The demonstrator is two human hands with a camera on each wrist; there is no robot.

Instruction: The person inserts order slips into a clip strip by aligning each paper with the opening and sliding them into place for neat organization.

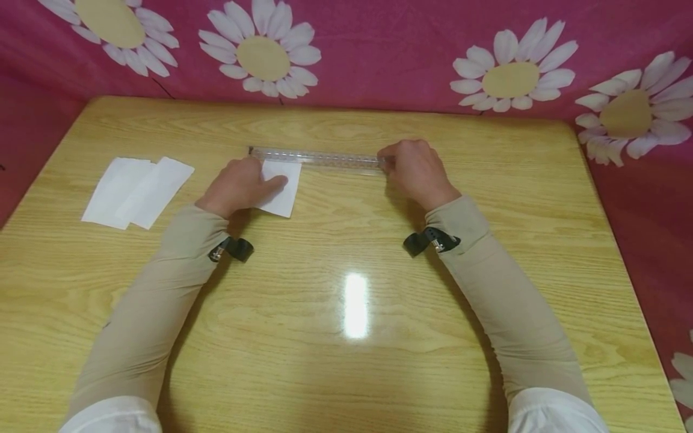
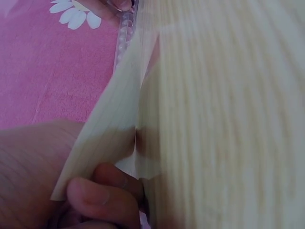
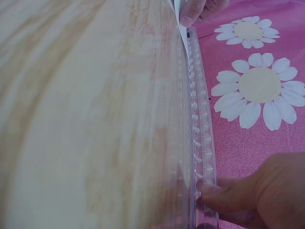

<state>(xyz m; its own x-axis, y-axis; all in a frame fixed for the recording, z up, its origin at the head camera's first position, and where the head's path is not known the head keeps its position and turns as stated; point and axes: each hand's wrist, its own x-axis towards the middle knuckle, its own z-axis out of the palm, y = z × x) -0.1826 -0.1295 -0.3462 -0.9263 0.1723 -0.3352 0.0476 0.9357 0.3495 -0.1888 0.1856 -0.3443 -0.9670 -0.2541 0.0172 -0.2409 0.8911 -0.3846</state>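
Observation:
A long clear plastic strip (image 1: pixel 335 159) with rows of small round bumps lies crosswise near the back of the table. At its right end, my right hand (image 1: pixel 418 171) pinches it between thumb and fingers; the bumps show along the strip (image 3: pixel 206 143) in the right wrist view. My left hand (image 1: pixel 238 183) is by the other end and holds a small white paper (image 1: pixel 287 191), thumb over its face. The paper's top edge meets the strip. In the left wrist view the paper (image 2: pixel 102 119) stands tilted up from the table, with curled fingers (image 2: pixel 102 200) at its lower edge.
Two more white papers (image 1: pixel 110 195) lie overlapping on the table, left of my left hand. The wood-grain table (image 1: pixel 325 258) ends at the back against a pink cloth (image 1: pixel 379 54) printed with white daisies. Black straps (image 1: pixel 233 248) sit on both wrists.

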